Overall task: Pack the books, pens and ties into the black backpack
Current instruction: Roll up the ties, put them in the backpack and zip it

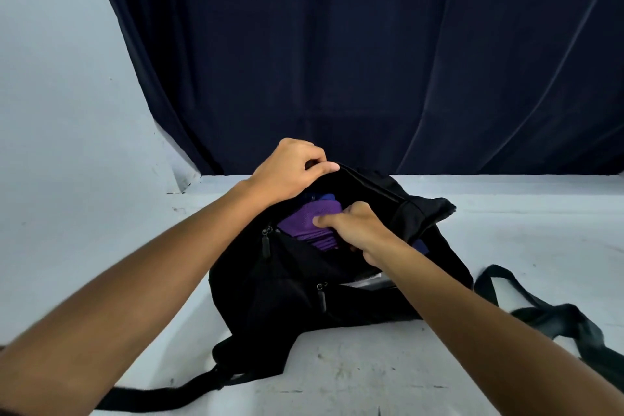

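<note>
A person packs a black backpack (287, 290) lying on a white table (506, 223), its straps trailing toward the near left and right. The left hand (287, 172) pinches the far rim of the open main compartment and lifts it, while the right hand (354, 228) grips a folded purple tie (304, 223) inside the opening. A dark blue curtain (371, 61) hangs behind.

— What do we have behind the work area?
— We see a dark navy curtain (371, 61) hanging in long folds down to the back edge of a white table (506, 219). To its left we see a pale wall (50, 78). We also notice dark scuffs on the tabletop.
</note>
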The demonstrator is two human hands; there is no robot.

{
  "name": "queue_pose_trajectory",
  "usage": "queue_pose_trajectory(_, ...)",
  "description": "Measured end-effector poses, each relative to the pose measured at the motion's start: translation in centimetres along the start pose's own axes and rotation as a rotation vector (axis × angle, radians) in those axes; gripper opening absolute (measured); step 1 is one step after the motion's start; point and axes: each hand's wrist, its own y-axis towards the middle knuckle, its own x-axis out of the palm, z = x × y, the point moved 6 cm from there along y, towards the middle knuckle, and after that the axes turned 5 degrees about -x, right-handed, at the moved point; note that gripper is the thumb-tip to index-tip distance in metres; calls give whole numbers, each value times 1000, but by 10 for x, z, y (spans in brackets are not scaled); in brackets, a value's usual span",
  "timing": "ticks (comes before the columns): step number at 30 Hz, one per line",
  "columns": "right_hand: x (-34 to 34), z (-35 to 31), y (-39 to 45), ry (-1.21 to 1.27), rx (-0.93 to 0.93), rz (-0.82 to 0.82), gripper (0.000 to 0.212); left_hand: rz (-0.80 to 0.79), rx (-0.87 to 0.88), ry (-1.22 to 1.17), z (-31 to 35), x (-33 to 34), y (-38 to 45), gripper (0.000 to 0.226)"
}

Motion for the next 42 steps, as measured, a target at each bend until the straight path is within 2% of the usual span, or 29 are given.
queue_pose_trajectory(4,0,-3,0,-37,-43,-17,44,-44,-3,-37,2,2,-4,31)
queue_pose_trajectory(5,-2,-6,-2,-143,-78,-1,53,-44,-8,-44,2,2,-5,31)
queue_pose_trajectory(7,-9,-16,-6,-511,-202,93,65,-47,-24,-58,0,2,-4,30)
queue_pose_trajectory(8,-10,-21,-9,-644,-285,139,62,-50,-36,-63,-1,2,-4,30)
queue_pose_trajectory(10,-6,-30,-18,-733,-446,165,46,-59,-58,-65,-3,2,-3,29)
queue_pose_trajectory(13,2,-28,-22,-780,-571,78,31,-66,-78,-58,-4,2,-3,31)
queue_pose_trajectory(16,0,-20,-20,-800,-538,-142,46,-81,-93,-68,-5,2,-3,31)
queue_pose_trajectory(18,-4,-18,-18,-836,-539,-208,51,-93,-95,-71,-4,3,-3,31)
queue_pose_trajectory(24,-4,-15,-7,-774,-589,-127,46,-89,-97,-65,-2,1,-4,31)
queue_pose_trajectory(33,5,-28,10,-957,-637,61,36,-73,-98,-63,2,-7,-5,28)
queue_pose_trajectory(42,1,-23,-10,-928,-613,131,31,-67,-133,-73,3,-4,-11,25)
